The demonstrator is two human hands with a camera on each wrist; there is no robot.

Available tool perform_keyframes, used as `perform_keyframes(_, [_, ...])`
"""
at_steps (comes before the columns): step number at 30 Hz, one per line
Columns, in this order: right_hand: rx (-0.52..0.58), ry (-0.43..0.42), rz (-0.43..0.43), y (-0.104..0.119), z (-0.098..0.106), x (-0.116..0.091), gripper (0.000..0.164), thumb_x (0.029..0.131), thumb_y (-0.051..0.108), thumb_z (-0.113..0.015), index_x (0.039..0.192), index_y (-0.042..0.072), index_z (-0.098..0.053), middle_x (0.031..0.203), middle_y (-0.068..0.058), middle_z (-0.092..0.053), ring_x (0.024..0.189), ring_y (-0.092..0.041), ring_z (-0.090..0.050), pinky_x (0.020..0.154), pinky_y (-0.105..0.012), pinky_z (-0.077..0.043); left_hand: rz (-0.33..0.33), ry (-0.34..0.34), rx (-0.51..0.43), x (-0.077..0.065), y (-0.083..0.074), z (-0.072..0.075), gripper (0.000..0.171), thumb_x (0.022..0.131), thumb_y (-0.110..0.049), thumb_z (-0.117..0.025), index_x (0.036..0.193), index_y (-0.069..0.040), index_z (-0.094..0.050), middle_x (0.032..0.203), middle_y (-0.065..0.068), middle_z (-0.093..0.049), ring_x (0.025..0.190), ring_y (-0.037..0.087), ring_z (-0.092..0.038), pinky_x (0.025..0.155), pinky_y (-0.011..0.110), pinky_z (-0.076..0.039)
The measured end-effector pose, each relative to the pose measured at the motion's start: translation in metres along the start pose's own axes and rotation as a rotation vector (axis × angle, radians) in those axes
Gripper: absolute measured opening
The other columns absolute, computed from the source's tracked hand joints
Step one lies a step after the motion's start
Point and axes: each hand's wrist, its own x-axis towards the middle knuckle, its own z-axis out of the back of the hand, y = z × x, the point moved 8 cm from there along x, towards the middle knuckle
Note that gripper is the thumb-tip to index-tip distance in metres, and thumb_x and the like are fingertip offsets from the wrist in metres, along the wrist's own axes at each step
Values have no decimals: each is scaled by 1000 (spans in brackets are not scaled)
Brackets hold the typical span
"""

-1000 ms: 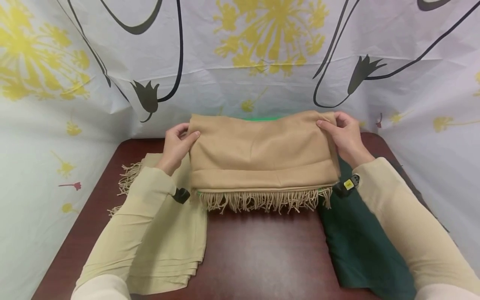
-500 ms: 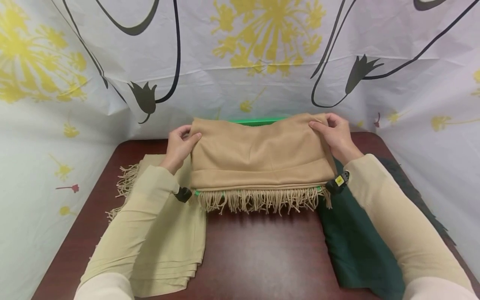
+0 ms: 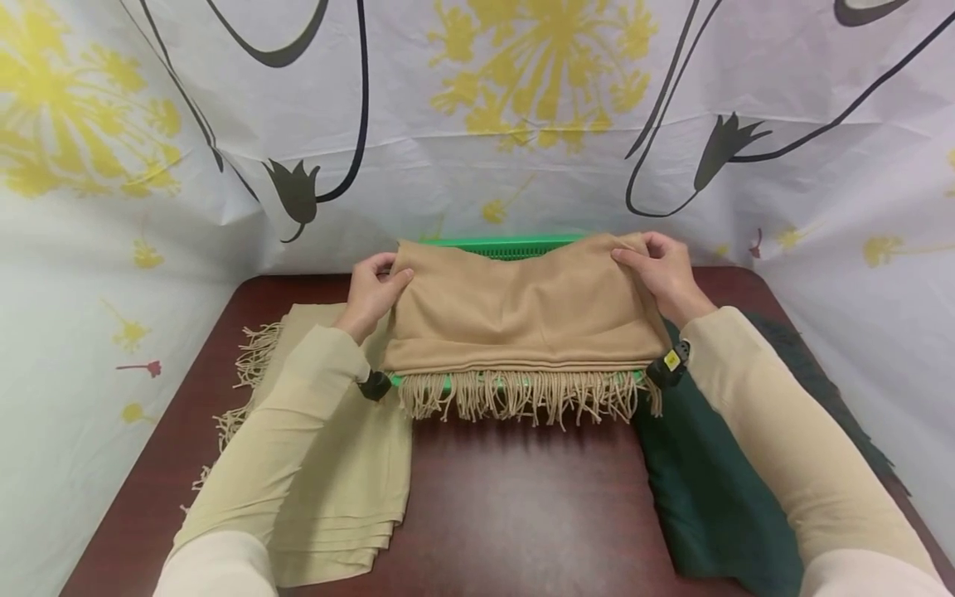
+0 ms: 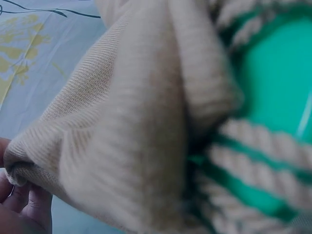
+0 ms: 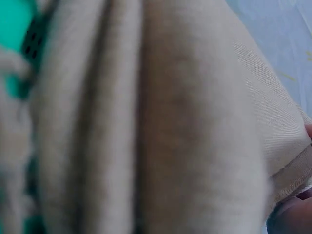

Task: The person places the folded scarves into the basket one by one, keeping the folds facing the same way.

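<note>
Starting at the left, a pale khaki folded cloth with a stringy fringe (image 3: 351,481) lies on the dark reddish-brown table (image 3: 522,514), its layers stepped at the near end, its fringe out toward the table's left edge; a beige sleeve (image 3: 261,448) crosses above it, a small black wrist-worn device (image 3: 375,385) at the cuff; and here's the left hand (image 3: 373,294), pinching the upper left corner of the big item in the middle, thumb on the near face, fingers behind!

That item is a tan woven cloth with a twisted-cord fringe (image 3: 522,303), folded in layers, lying over a bright green perforated plastic basket (image 3: 515,243); its far edge is held up by the corners and sags between them, the basket's far rim showing behind; its fringe hangs over the near rim.

Over on the right, the right hand (image 3: 664,278) pinches the other upper corner, thumb in front, fingers behind; a second black wrist-worn device with a yellow label (image 3: 669,365) sits at that cuff; the other beige sleeve (image 3: 798,431) passes over a dark green folded cloth (image 3: 716,489) on the table, just right of the basket.
</note>
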Motion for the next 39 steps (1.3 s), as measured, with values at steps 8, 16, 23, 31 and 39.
perform_keyframes(8, [-29,-10,-11,-6,0,4,19,76,26,-69,77,13,-55,76,10,-53,66,-6,-49,57,-19,-42,2,19,29,3,-1,-5,28,86,-11,-56,112,0,-56,104,15,-53,86,23,-56,70,29,-47])
perform_keyframes(16, [-51,-2,-19,-9,-2,7,22,76,27,-70,75,13,-54,71,10,-53,62,-5,-50,54,-21,-43,18,49,8,4,2,-13,27,86,-9,-56,111,1,-56,104,15,-53,90,25,-58,69,28,-48])
perform_keyframes(23, [-79,66,-44,-17,-8,5,23,79,29,-67,76,12,-51,67,9,-52,48,-6,-44,45,-28,-39,51,120,57,1,13,-19,29,86,-11,-56,113,-1,-56,107,13,-53,84,20,-57,67,27,-47])
perform_keyframes(31, [-109,85,-36,-20,-9,5,25,80,30,-66,76,11,-50,70,6,-50,53,-10,-45,48,-31,-39,56,123,89,3,22,-17,28,87,-14,-56,112,-1,-56,107,13,-54,78,18,-57,64,26,-47])
perform_keyframes(39, [-162,128,-36,-28,-11,3,23,81,28,-64,84,8,-55,62,7,-48,45,-10,-33,43,-30,-32,76,143,154,1,29,-18,32,87,-16,-55,117,-4,-54,112,12,-52,82,20,-52,65,28,-45])
